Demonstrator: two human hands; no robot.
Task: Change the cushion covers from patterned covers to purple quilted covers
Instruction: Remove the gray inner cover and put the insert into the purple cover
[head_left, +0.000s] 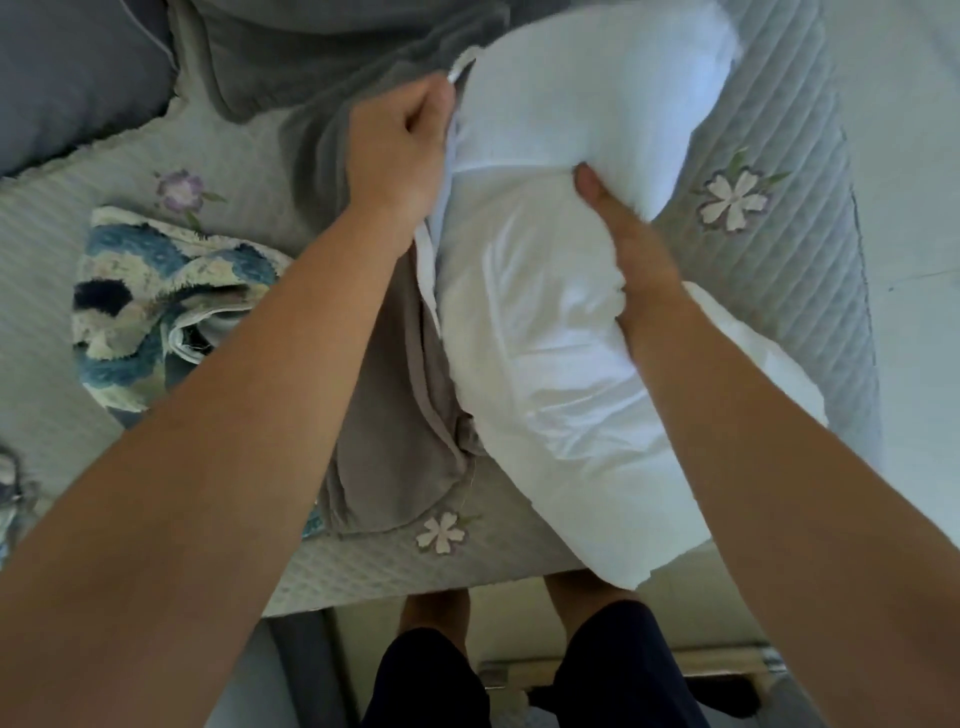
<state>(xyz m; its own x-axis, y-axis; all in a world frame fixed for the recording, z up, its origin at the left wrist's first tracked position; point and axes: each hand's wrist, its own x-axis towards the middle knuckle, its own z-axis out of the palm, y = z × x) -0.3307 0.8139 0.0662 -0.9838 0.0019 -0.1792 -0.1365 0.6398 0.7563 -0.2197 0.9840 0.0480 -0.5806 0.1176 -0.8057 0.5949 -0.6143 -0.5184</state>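
Left grip (402, 150): fingers are curled into a fist, closed on the white-lined edge (427, 260) of the grey-brown cover (395, 415). The cover is seen hanging slack below this grip, alongside the left forearm. Its lower end is laid on the bedspread (779, 270) close to the near edge of the bed.

Right grip (628, 244): the thumb (589, 184) is pressed deep into the white cushion (545, 374), and the fabric is bunched against the palm. The fingers are hidden behind the cushion, so how they lie cannot be told.

Cushion position: immediately right of the left grip and touching it along the cover's white edge. It bulges beyond both grips and runs back under the right forearm, past the near edge of the bed. Nearly all of its surface is seen bare. Whether any part is tucked inside the cover cannot be told.

Patterned cover (156, 296): blue and cream, crumpled on the bedspread left of the left forearm, well apart from both grips.

Also noted: a grey blanket (322, 47) is spread beyond the left grip, with a blue-grey pillow (67, 67) further left of it. White flower motifs are stitched on the bedspread right of the right grip. Legs in dark shorts (571, 675) are seen below both forearms.
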